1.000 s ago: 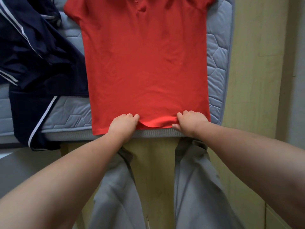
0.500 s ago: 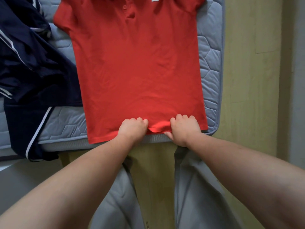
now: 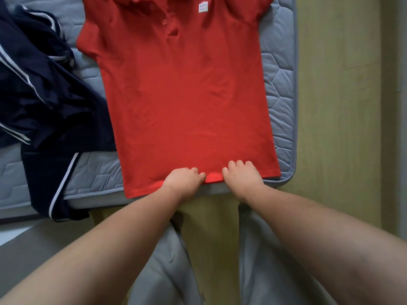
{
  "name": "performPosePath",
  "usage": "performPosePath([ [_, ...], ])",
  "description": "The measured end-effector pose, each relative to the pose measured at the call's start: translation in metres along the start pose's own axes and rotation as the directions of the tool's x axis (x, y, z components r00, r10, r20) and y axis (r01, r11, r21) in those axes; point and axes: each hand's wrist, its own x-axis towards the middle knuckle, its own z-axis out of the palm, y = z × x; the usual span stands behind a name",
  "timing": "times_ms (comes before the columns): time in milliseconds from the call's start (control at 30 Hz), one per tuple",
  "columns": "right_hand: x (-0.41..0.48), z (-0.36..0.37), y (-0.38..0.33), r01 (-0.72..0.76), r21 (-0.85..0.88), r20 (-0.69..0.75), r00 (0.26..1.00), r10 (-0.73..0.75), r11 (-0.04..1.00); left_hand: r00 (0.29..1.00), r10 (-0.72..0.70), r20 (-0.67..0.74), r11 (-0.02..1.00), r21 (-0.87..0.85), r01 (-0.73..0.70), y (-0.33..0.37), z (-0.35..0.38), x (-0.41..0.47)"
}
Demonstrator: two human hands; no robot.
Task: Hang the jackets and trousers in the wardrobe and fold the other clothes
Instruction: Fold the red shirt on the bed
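Left hand [image 3: 184, 182] and right hand [image 3: 242, 179] clench fingers on the shirt [image 3: 187, 95] at 6 o'clock. Navy clothes [image 3: 44, 95] lie at 9 o'clock.

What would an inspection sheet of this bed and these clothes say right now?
Surface: grey-blue quilted mattress.
Job's things: red short-sleeved polo shirt lies flat, front up, hem at the mattress edge; crumpled navy garment with white stripes beside it, partly hanging over the edge.
Clutter: nothing seen.
Grippers: left hand and right hand grip the shirt's hem, close together.
Cables: nothing seen.
Surroundings: pale yellowish floor; person's grey trousers.
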Motion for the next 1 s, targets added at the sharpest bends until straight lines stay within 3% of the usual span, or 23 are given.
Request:
performPosePath([
  [133,-0.015,-0.008,0.024,-0.058,0.032,0.239,0.970,0.048,0.998,0.995,-0.068,0.076,0.996,-0.057,0.072,0.003,-0.004,-0.007],
  [267,-0.028,-0.039,0.048,-0.044,0.043,0.296,0.955,0.030,0.998,0.972,-0.173,0.160,0.966,-0.166,0.199,0.011,-0.023,-0.012],
  [433,-0.010,-0.098,0.088,-0.182,0.151,0.253,0.957,0.140,0.972,0.966,-0.227,0.123,0.877,-0.405,0.258,0.021,-0.061,-0.009],
  [600,0.039,-0.174,0.136,-0.363,0.388,0.086,0.929,0.359,0.847,0.960,-0.280,0.014,0.802,-0.546,0.242,0.004,-0.113,0.000],
  [733,0.088,-0.227,0.178,-0.414,0.646,-0.043,0.819,0.572,0.641,0.941,-0.327,-0.093,0.781,-0.587,0.214,-0.026,-0.169,0.024],
  [833,0.131,-0.259,0.207,-0.373,0.778,-0.084,0.735,0.672,0.506,0.912,-0.387,-0.134,0.746,-0.627,0.224,-0.049,-0.218,0.057],
  [1000,0.207,-0.308,0.254,-0.339,0.832,-0.132,0.648,0.750,0.440,0.817,-0.568,-0.105,0.503,-0.830,0.243,-0.089,-0.294,0.141],
])
